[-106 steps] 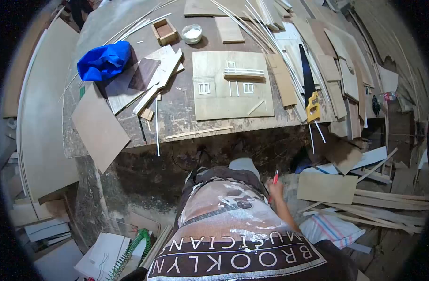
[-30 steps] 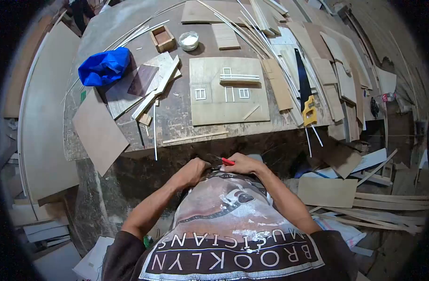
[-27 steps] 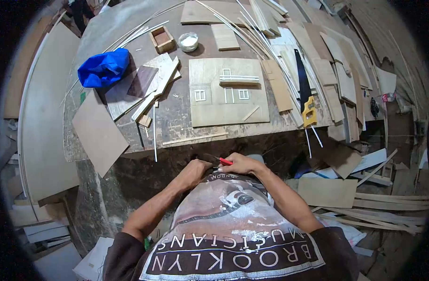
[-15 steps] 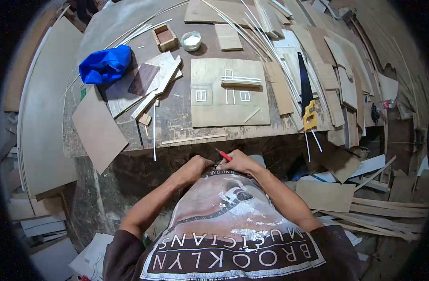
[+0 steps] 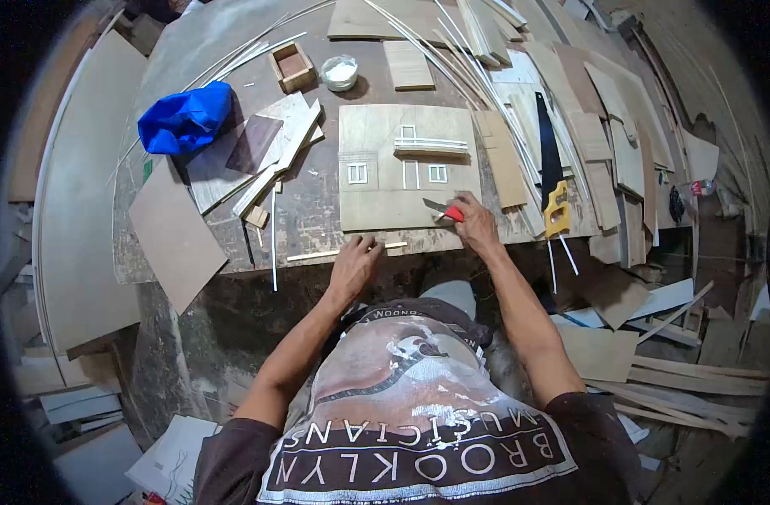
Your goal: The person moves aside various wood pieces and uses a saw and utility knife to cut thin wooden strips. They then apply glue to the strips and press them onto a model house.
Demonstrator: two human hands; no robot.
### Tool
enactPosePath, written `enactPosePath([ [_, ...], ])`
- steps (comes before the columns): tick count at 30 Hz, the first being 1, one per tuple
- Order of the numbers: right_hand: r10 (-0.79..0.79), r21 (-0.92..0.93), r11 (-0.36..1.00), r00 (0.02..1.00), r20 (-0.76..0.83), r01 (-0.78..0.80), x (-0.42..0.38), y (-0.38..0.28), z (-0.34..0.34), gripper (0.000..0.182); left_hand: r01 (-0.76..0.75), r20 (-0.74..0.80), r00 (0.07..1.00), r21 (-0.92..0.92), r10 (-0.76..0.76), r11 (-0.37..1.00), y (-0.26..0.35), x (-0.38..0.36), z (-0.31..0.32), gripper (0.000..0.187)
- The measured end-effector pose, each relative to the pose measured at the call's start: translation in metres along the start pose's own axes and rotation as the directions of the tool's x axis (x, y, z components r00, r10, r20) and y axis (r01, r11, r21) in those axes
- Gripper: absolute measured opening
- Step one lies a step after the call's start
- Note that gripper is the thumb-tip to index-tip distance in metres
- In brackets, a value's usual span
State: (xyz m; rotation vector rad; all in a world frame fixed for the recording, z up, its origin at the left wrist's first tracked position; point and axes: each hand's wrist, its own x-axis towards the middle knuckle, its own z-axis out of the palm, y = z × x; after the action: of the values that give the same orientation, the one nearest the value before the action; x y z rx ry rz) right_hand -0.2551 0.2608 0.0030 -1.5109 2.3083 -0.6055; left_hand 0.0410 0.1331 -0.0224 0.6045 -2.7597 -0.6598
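My right hand [image 5: 476,225] is closed around a red-handled knife [image 5: 455,214], its blade pointing left over the lower right of a light plywood panel [image 5: 393,210]. A small pale piece shows by these fingers; whether they grip it I cannot make out. White window frames [image 5: 357,172], a door frame [image 5: 411,175] and a railing-like strip piece [image 5: 431,146] sit on the panel. My left hand [image 5: 356,263] is at the table's front edge, its curled fingers over a thin wooden strip [image 5: 313,255]. Its fingertips are partly hidden.
A yellow-handled saw [image 5: 556,206] lies on the right among wood boards and long strips. At the back are a small wooden box [image 5: 292,67] and a bowl of white stuff [image 5: 339,74]. A blue cloth or bag [image 5: 185,118] and a tilted board [image 5: 176,236] lie left.
Both hands have moved from close to my shirt out to the table. My right hand carried the knife up over the panel; my left hand reached the thin wooden strip.
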Motion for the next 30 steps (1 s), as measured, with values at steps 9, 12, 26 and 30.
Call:
enactPosePath([
  [9, -0.114, 0.007, 0.993, 0.993, 0.014, 0.114, 0.004, 0.013, 0.005, 0.032, 0.013, -0.032, 0.999, -0.122, -0.017, 0.992, -0.005, 0.021, 0.001, 0.019],
  [12, 0.032, 0.228, 0.974, 0.985, -0.171, 0.008, 0.006, 0.013, 0.018, 0.019, 0.009, -0.058, 0.998, -0.079, -0.014, 0.997, 0.012, 0.057, -0.018, 0.026],
  [26, 0.009, 0.305, 0.952, 0.997, -0.075, 0.015, 0.031, -0.035, 0.044, 0.018, 0.041, -0.225, 0.959, -0.498, -0.175, 0.866, -0.014, 0.095, 0.044, 0.038],
  [30, 0.006, 0.263, 0.965, 1.000, -0.020, 0.000, 0.038, -0.042, 0.040, 0.021, 0.007, -0.296, 0.941, -0.467, -0.164, 0.884, -0.010, 0.098, 0.042, 0.025],
])
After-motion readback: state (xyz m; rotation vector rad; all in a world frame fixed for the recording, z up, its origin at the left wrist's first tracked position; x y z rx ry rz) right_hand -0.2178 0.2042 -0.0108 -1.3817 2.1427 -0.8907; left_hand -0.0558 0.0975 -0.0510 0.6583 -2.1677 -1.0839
